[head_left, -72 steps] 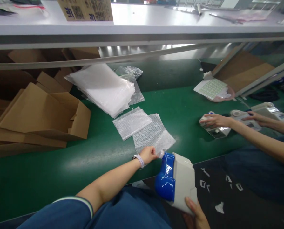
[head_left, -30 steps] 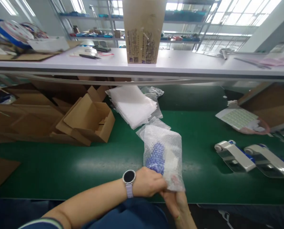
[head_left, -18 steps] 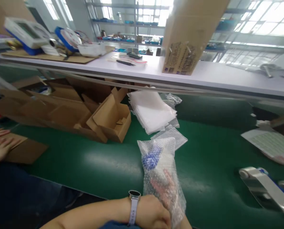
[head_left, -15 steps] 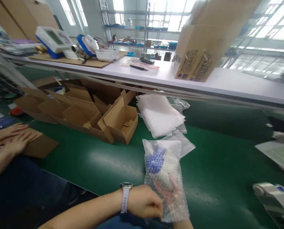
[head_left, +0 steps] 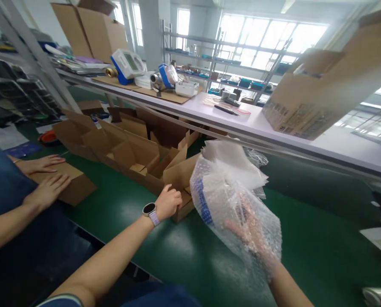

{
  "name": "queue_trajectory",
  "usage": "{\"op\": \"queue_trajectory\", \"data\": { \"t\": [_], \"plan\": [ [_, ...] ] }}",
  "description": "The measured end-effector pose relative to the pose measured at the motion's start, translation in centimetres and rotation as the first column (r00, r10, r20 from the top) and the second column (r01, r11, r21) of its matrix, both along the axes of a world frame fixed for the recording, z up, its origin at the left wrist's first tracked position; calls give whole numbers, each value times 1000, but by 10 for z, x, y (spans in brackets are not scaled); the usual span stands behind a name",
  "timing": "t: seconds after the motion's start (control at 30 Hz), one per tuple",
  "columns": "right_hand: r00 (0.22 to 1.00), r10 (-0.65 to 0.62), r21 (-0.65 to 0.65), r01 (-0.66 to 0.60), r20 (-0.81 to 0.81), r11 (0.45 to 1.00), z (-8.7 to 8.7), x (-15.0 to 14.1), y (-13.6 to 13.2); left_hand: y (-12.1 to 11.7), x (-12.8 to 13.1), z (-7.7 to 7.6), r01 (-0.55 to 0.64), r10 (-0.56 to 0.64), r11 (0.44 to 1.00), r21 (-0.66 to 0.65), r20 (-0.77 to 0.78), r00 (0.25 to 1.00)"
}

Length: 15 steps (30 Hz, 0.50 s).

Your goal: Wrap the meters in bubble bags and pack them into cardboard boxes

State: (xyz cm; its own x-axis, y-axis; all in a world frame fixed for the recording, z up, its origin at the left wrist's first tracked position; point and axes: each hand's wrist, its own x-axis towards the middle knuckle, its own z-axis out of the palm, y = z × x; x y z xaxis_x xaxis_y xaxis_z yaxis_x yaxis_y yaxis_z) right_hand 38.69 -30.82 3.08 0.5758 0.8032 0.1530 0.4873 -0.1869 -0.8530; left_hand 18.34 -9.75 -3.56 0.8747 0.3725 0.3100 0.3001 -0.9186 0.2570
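My left hand (head_left: 168, 202), with a watch on its wrist, has its fingers curled over the near edge of an open cardboard box (head_left: 178, 172). My right hand (head_left: 246, 224) is inside a clear bubble wrap bag (head_left: 269, 228), seen through the plastic. Its fingers grip a white and blue device (head_left: 205, 204) in the far end of the bag. The device's exact shape is blurred by the bubbles. The bag's far end is raised beside the box and partly covers it.
Several open cardboard boxes (head_left: 131, 151) line the back of the green bench (head_left: 114, 221). Behind the bag lie white foam sheets (head_left: 241, 160). On the left, a co-worker's hands (head_left: 48, 187) rest on flat cardboard (head_left: 78, 187). A shelf (head_left: 203, 111) with meters runs above.
My left hand has gone from the bag's mouth to the cardboard box. My right hand has lifted the bag with the device toward that box. The view has turned left.
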Motion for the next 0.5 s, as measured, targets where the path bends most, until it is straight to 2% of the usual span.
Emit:
{"op": "queue_trajectory", "data": {
  "t": [0.07,0.17,0.27,0.33,0.4,0.5],
  "plan": [
    [955,139,-70,-125,261,990,10,-7,18,-5,-34,0,88,-89,996,23,45,995],
    [770,404,-229,-334,493,915,23,-33,48,-6,-82,-4,159,-163,986,47,95,982],
    [557,649,-364,-543,518,756,29,-68,77,-4,-121,-11,198,-209,976,96,129,969],
    [467,743,-397,-640,479,658,27,-89,94,-5,-141,-15,228,-245,966,119,159,956],
    [439,793,-393,-699,423,597,18,-106,111,-6,-158,-17,240,-256,965,102,204,945],
    [514,818,-292,-766,258,573,-5,-122,134,-9,-177,-21,195,-198,980,41,284,938]
  ]
}}
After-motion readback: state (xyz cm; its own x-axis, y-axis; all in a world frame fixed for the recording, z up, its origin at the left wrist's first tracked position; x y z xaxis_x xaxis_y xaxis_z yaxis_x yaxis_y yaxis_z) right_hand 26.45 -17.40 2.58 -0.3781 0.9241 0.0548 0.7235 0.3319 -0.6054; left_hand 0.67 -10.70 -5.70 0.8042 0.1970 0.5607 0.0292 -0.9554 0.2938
